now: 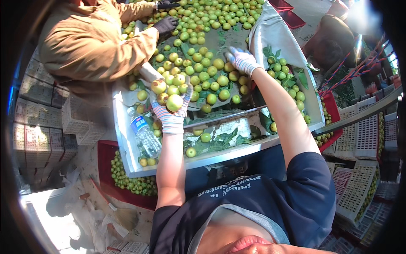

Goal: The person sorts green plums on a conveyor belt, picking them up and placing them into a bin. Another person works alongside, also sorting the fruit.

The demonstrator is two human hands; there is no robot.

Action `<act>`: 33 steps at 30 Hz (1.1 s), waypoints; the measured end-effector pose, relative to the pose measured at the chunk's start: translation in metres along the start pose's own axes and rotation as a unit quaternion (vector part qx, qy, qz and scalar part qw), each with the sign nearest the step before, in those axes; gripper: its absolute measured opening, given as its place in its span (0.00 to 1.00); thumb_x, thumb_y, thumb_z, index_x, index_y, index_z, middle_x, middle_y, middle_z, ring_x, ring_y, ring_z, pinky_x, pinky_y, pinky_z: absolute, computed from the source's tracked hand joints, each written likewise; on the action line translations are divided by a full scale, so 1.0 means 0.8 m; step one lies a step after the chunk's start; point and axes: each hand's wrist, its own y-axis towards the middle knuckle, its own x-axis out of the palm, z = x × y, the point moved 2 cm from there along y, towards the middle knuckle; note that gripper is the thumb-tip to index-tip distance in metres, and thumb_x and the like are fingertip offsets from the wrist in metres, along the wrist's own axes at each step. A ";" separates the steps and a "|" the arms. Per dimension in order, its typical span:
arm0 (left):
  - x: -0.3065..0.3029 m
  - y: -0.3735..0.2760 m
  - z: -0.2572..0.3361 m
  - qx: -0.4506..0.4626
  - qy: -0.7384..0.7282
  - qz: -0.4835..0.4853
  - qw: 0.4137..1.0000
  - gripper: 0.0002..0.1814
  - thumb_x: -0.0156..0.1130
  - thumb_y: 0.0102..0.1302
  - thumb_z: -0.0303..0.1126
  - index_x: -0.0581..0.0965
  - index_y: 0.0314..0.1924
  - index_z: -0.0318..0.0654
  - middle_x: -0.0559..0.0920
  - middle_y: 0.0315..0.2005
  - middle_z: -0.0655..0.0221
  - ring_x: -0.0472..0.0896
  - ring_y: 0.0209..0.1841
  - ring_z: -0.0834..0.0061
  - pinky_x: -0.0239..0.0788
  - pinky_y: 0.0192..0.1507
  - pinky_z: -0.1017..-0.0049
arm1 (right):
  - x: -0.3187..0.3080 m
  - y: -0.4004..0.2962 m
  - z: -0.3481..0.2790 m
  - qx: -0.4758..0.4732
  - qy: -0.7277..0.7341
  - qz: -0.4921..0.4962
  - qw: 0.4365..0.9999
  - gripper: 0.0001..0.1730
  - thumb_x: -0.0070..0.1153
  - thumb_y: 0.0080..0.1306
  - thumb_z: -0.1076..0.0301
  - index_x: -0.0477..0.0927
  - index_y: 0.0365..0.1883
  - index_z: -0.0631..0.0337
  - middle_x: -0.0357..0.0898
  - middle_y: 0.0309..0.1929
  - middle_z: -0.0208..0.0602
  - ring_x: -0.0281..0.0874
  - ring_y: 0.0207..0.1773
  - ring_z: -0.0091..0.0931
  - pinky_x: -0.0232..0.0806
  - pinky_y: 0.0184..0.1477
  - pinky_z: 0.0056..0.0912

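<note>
Striped gloves cover both my hands. My left hand (172, 109) is palm up at the near left part of the sorting table (203, 163), cradling several green fruits (174, 103), some with brown blemishes. My right hand (242, 60) lies farther forward and to the right, its fingers spread and slightly blurred beside a brownish fruit (229, 67); nothing shows in its grasp. Many loose green fruits (203, 76) cover the surface between my hands, with a larger heap (219, 14) at the far end. Leaves (225, 139) and a few fruits lie in the near trough.
A plastic bottle (144, 131) lies left of my left forearm. At the left, a co-worker's brown sleeve (136, 54) and black-gloved hand (165, 26) reach over the table. Red bins (106, 158) of fruit stand below, and stacked plastic crates (356, 187) line both sides.
</note>
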 end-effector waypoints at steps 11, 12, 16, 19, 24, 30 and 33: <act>-0.010 -0.196 0.222 0.332 -0.069 -0.020 0.941 0.21 0.60 0.56 0.37 0.74 0.47 0.32 0.76 0.50 0.53 0.69 0.59 0.52 0.49 0.66 0.40 | -0.007 -0.167 -0.048 -0.214 -0.008 -0.249 0.945 0.33 0.51 0.64 0.52 0.62 0.66 0.50 0.77 0.50 0.49 0.74 0.54 0.44 0.66 0.57 0.39; -0.023 -0.222 0.242 0.385 -0.054 0.006 0.921 0.21 0.60 0.56 0.38 0.74 0.47 0.32 0.76 0.49 0.53 0.68 0.60 0.53 0.48 0.67 0.40 | -0.003 -0.151 -0.036 -0.234 0.070 -0.201 0.949 0.29 0.50 0.64 0.51 0.68 0.62 0.50 0.77 0.51 0.47 0.75 0.52 0.42 0.67 0.55 0.39; -0.132 -0.342 0.316 0.478 -0.026 0.169 0.862 0.25 0.55 0.61 0.42 0.70 0.54 0.34 0.70 0.57 0.55 0.62 0.64 0.51 0.46 0.66 0.38 | -0.012 -0.084 -0.100 -0.244 0.057 -0.011 0.968 0.26 0.51 0.61 0.54 0.72 0.56 0.54 0.75 0.51 0.46 0.74 0.52 0.42 0.67 0.55 0.40; -0.164 -0.375 0.296 0.458 0.002 0.409 0.789 0.33 0.51 0.62 0.53 0.64 0.63 0.43 0.62 0.64 0.62 0.56 0.67 0.54 0.48 0.63 0.38 | 0.029 -0.065 -0.193 -0.404 -0.007 0.004 0.915 0.25 0.53 0.58 0.56 0.73 0.53 0.56 0.74 0.51 0.45 0.70 0.57 0.41 0.64 0.57 0.46; -0.199 -0.387 0.322 0.359 0.308 0.584 0.660 0.38 0.59 0.59 0.50 0.60 0.66 0.45 0.59 0.66 0.65 0.57 0.66 0.54 0.53 0.60 0.42 | 0.057 -0.112 -0.233 -0.312 -0.110 -0.075 0.941 0.26 0.56 0.57 0.55 0.73 0.54 0.50 0.66 0.60 0.37 0.65 0.62 0.40 0.59 0.55 0.62; -0.045 -0.284 0.267 0.353 0.545 0.247 0.719 0.34 0.61 0.60 0.41 0.63 0.62 0.31 0.69 0.56 0.55 0.72 0.55 0.61 0.67 0.54 0.65 | 0.012 -0.152 -0.122 -0.292 -0.065 -0.186 0.936 0.16 0.54 0.57 0.58 0.79 0.42 0.53 0.71 0.54 0.41 0.74 0.50 0.44 0.68 0.48 0.48; 0.046 -0.201 0.162 0.257 0.600 0.115 0.749 0.30 0.61 0.61 0.40 0.68 0.56 0.24 0.75 0.48 0.53 0.78 0.47 0.67 0.72 0.49 0.74 | -0.014 -0.118 -0.040 -0.222 -0.002 -0.044 0.974 0.20 0.51 0.60 0.55 0.77 0.47 0.56 0.73 0.53 0.45 0.74 0.50 0.46 0.68 0.50 0.48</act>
